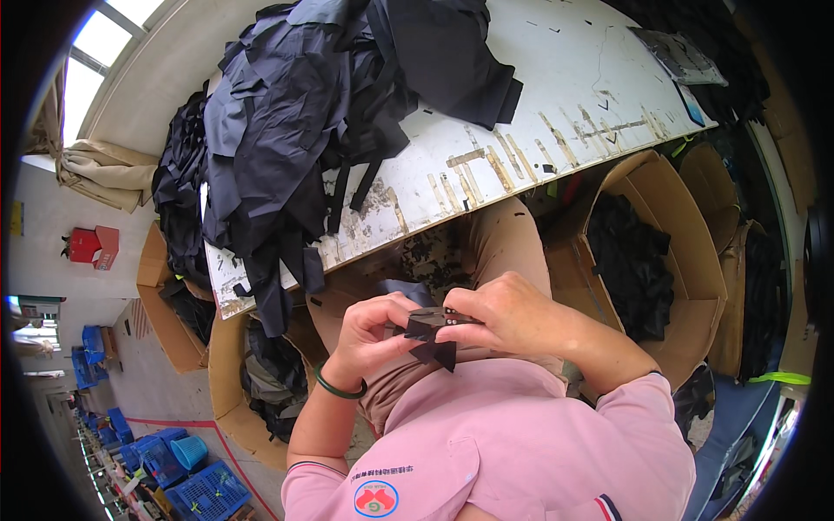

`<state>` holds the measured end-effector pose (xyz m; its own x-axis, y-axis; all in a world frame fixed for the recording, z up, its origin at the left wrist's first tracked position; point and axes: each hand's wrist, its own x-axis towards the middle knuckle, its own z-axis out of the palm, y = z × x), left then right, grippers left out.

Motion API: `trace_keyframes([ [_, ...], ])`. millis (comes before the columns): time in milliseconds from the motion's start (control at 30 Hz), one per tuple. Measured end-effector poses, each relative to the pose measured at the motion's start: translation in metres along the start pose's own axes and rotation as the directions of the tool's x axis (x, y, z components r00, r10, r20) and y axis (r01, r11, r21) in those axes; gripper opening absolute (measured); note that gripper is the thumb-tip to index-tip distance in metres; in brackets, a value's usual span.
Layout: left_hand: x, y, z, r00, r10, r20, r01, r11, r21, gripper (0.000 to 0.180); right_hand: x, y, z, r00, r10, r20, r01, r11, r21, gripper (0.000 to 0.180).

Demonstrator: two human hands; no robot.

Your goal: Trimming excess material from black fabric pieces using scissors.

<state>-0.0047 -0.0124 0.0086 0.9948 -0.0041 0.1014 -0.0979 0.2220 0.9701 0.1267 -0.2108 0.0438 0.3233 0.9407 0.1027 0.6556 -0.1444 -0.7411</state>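
Over my lap, my left hand (369, 334) is closed, pinching a black fabric piece (436, 352) between thumb and fingers. A dark pointed flap of it hangs below the fingertips. Close against it, my right hand (512, 314) is closed on a small dark tool (450, 318) with pale dots, which looks like thread snips; fingers and fabric cover part of it. Both hands almost meet in front of my pink shirt, just off the near edge of the white table (556, 78).
A big heap of black fabric pieces (287, 113) covers the table's left part and spills over its edge. Cardboard boxes with black pieces stand at the right (695, 286) and left (228, 373). Blue plastic crates (208, 495) lie farther off at the lower left.
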Motion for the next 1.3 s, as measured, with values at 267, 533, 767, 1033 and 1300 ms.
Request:
trace_keyframes([
  [267,0.003,0.003,-0.001,1.000,-0.010,0.019,0.009,0.998,0.061,0.009,-0.002,-0.001,-0.005,0.998,0.047,0.047,-0.050,0.997,0.063,0.035],
  [533,0.003,0.004,-0.002,0.997,-0.048,0.058,0.045,0.998,0.053,0.010,-0.006,-0.001,-0.004,0.996,0.064,0.063,-0.071,0.989,0.132,0.031],
  [767,0.007,0.012,-0.006,0.972,-0.160,0.170,0.176,0.981,-0.085,0.008,-0.009,0.002,-0.012,0.983,0.123,0.136,-0.156,0.951,0.267,0.033],
  [1033,0.009,0.006,-0.020,0.833,-0.327,0.446,0.468,0.846,-0.254,0.012,-0.005,0.003,-0.019,0.935,-0.018,0.355,-0.065,0.973,0.221,0.040],
  [1300,0.010,0.005,-0.020,0.734,-0.410,0.542,0.603,0.759,-0.244,0.014,-0.004,0.003,-0.015,0.914,-0.087,0.396,0.038,0.991,0.132,0.039],
])
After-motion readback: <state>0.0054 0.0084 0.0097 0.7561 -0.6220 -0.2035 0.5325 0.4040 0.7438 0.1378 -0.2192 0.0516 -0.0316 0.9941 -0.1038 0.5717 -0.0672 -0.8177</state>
